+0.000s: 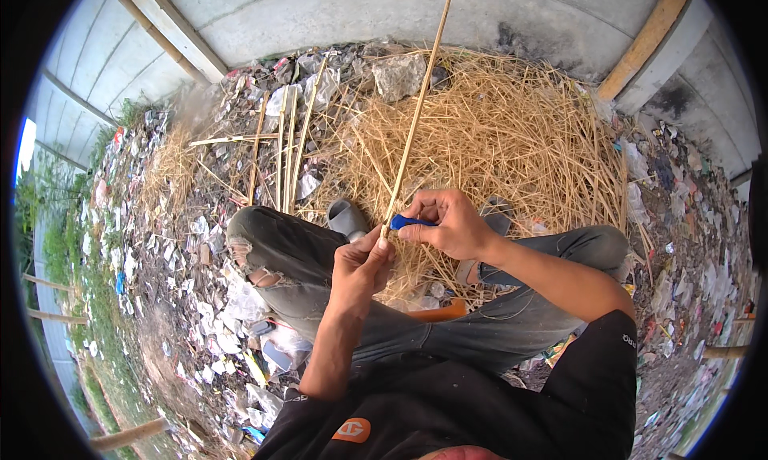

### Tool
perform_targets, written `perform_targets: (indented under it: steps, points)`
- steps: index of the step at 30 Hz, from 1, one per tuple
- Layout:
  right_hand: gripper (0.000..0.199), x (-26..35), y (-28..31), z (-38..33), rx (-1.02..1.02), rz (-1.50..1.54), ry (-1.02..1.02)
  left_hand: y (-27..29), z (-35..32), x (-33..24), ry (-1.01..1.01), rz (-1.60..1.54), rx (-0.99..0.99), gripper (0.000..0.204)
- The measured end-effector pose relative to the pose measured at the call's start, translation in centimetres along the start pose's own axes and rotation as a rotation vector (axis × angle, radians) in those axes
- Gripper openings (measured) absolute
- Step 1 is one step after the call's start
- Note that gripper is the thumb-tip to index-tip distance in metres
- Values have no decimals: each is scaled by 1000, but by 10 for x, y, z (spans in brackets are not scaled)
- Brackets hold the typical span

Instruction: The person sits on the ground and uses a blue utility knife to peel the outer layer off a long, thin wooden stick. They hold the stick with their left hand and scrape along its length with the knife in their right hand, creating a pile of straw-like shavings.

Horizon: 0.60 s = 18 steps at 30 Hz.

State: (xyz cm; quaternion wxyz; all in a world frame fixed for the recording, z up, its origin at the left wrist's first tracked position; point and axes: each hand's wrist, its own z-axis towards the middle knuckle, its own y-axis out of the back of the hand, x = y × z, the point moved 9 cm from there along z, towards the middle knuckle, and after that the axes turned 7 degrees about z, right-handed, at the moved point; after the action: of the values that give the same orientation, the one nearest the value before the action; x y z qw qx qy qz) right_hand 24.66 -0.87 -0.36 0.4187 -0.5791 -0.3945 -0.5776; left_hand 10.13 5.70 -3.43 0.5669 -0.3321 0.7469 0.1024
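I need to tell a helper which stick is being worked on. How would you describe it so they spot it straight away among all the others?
Start at the big heap of dry straw before the concrete wall. In front of it the seated person's left hand and right hand meet above the knees. The long pale stick rises from the left hand toward the wall, the only one lifted off the ground, with a blue-handled tool against its base.

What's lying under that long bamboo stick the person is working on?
Under the bamboo stick lies a heap of straw-coloured shavings, with litter beyond. The ground beneath the heap is covered.
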Motion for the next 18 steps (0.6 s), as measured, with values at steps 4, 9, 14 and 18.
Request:
perform_targets:
  steps: [4, 9, 14, 18]
  points:
    - [17, -8, -3, -2, 15, 198, -175, 0, -2, 0, -3, 6, -6, 33]
    - [17, -10, -4, -3, 2, 239, -154, 0, -2, -1, -15, -2, -14, 29]
    - [19, 38, -7, -16, -131, -438, 365, 0, 3, -3, -30, 8, 13, 26]
    - [19, 9, -5, -7, -23, -53, 130, 1, 0, 0, -10, 9, 7, 29]
